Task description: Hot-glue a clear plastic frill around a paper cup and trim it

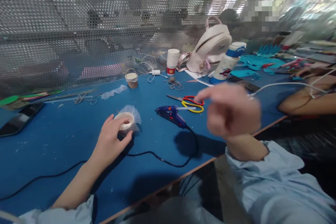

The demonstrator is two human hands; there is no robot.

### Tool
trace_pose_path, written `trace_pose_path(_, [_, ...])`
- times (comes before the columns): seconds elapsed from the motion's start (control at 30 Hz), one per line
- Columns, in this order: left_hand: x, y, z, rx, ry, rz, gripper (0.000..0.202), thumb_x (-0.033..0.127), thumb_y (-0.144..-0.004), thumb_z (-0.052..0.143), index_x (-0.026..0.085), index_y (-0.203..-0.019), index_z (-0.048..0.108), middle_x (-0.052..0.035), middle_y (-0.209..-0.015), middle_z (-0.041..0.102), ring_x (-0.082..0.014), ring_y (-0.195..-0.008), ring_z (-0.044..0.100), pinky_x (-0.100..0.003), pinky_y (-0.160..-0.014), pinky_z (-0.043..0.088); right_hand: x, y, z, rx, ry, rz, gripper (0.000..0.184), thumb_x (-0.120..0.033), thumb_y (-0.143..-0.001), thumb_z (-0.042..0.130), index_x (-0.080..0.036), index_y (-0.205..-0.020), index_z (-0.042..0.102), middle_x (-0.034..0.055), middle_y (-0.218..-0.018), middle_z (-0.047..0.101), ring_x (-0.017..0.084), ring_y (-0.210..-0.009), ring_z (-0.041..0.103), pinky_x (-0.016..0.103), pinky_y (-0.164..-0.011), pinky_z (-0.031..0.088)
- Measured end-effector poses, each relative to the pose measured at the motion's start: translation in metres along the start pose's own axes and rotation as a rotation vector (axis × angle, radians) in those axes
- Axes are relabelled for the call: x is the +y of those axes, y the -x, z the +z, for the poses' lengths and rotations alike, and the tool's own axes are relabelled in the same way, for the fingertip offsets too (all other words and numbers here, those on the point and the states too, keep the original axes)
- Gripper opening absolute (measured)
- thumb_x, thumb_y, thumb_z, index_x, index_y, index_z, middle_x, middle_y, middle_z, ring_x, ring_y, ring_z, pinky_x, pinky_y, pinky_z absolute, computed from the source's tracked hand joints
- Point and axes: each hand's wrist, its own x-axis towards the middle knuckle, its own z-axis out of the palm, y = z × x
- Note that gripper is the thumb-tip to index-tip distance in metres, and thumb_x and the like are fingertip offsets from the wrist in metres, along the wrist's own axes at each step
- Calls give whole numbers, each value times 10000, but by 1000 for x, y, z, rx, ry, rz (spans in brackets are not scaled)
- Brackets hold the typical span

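Note:
My left hand (111, 138) is closed around a small white paper cup (126, 120), its thumb and fingers at the rim. A sheer, pleated white frill stands out around the cup's far and right sides. My right hand (231, 112) is raised above the table's right part and blurred by motion. Its index finger points left toward the scissors, but whether anything is in the hand is unclear. Scissors (193, 104) with one red and one yellow handle lie just left of it. A blue hot glue gun (172, 114) with a glue stick in its back lies between my hands.
A black cord (157, 157) crosses the blue table (73, 133). Behind are a small handled cup (132, 81), stacked paper cups (172, 61), a backpack (210, 47) and a bottle (227, 63). A phone (19, 120) lies left. Another person's arm (307, 96) rests at right.

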Motion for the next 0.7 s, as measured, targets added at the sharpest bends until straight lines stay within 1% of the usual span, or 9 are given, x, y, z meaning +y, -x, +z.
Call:
trace_pose_path(0.03, [1, 0, -3, -19, -24, 34, 305, 273, -843, 573, 205, -1140, 554, -79, -1063, 718, -242, -994, 673, -504, -1101, 360, -1, 12, 0, -76, -34, -146, 263, -560, -858, 484, -357, -802, 643, 68, -794, 661, 262, -909, 662, 482, -819, 522])
trace_pose_path(0.07, [2, 0, -6, -40, -54, 69, 336, 277, -836, 589, 198, -1160, 544, -88, -1074, 711, -244, -995, 671, -515, -1114, 335, 0, 22, 1, -233, -40, -238, 207, -514, -841, 544, -356, -749, 642, 53, -794, 680, 239, -909, 668, 454, -841, 524])
trace_pose_path(0.1, [4, 0, -9, -58, -88, 103, 368, 292, -828, 607, 190, -1174, 537, -99, -1083, 705, -251, -1000, 667, -526, -1122, 315, 5, 31, 3, -313, -41, -317, 163, -447, -833, 578, -350, -718, 641, 40, -798, 698, 214, -877, 673, 419, -827, 531])
trace_pose_path(0.2, [9, 0, -13, -90, -181, 176, 444, 362, -816, 643, 168, -1198, 527, -129, -1087, 694, -273, -1011, 660, -540, -1120, 304, 29, 45, 15, -362, 8, -395, 108, -309, -804, 578, -316, -724, 650, 41, -790, 717, 175, -728, 660, 354, -710, 532])
trace_pose_path(0.27, [11, 1, -11, -80, -215, 195, 443, 363, -837, 624, 169, -1221, 516, -132, -1075, 695, -272, -999, 662, -535, -1108, 325, 47, 50, 26, -387, 60, -326, 133, -304, -808, 539, -294, -755, 660, 48, -724, 698, 168, -633, 629, 335, -629, 504])
trace_pose_path(0.37, [10, 3, -3, -42, -206, 187, 385, 290, -868, 579, 181, -1230, 506, -121, -1052, 700, -261, -984, 667, -513, -1075, 381, 64, 52, 38, -363, 181, -163, 236, -345, -855, 483, -240, -730, 653, 61, -648, 653, 184, -599, 605, 343, -615, 467])
trace_pose_path(0.47, [9, 5, 4, -14, -141, 161, 348, 211, -870, 559, 176, -1213, 510, -114, -1025, 700, -247, -976, 666, -479, -1045, 428, 69, 46, 48, -345, 261, 63, 304, -439, -877, 501, -183, -851, 663, 111, -813, 685, 242, -762, 648, 364, -690, 478])
trace_pose_path(0.6, [10, 5, 3, 50, -50, 109, 335, 147, -856, 542, 204, -1185, 520, -87, -1004, 698, -228, -949, 669, -471, -1034, 451, 67, 28, 62, -411, 20, 244, 462, -491, -808, 628, -173, -1142, 601, 134, -1158, 633, 264, -999, 627, 361, -825, 482])
trace_pose_path(0.7, [13, 5, -2, 72, -30, 60, 311, 145, -867, 514, 235, -1165, 528, -76, -1035, 697, -230, -1005, 661, -462, -1022, 467, 63, 14, 74, -520, -209, 280, 331, -447, -826, 606, -173, -1009, 632, 78, -1004, 650, 197, -832, 622, 301, -728, 466])
